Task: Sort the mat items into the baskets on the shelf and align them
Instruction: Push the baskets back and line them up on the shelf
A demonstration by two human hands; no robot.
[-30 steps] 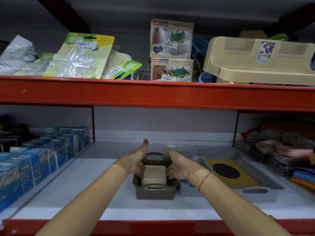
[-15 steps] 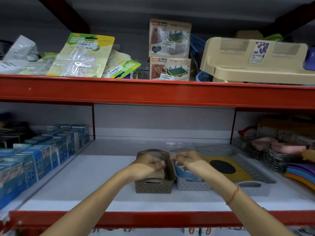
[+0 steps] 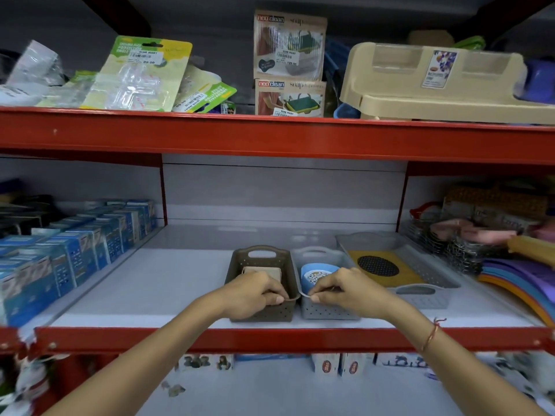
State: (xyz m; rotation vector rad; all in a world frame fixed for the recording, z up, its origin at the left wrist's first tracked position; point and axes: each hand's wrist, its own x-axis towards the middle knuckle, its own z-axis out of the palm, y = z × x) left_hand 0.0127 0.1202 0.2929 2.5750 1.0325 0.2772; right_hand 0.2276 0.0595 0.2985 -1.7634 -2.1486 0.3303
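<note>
The left hand point(image 3: 253, 291) is gripping the near rim of the brown basket point(image 3: 261, 310) while the right hand point(image 3: 345, 291) is pinching the near rim of the grey basket point(image 3: 327, 310) touching beside it on the white shelf point(image 3: 150, 289).

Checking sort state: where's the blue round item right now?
In the head view, the blue round item sits inside the small grey basket, right of the brown basket and left of the large grey tray.

A shop is shown. Packets with price stickers point(image 3: 283, 55) are stacked above the red shelf beam point(image 3: 270, 139). Rows of blue boxes point(image 3: 75, 250) are lined up below it.
</note>
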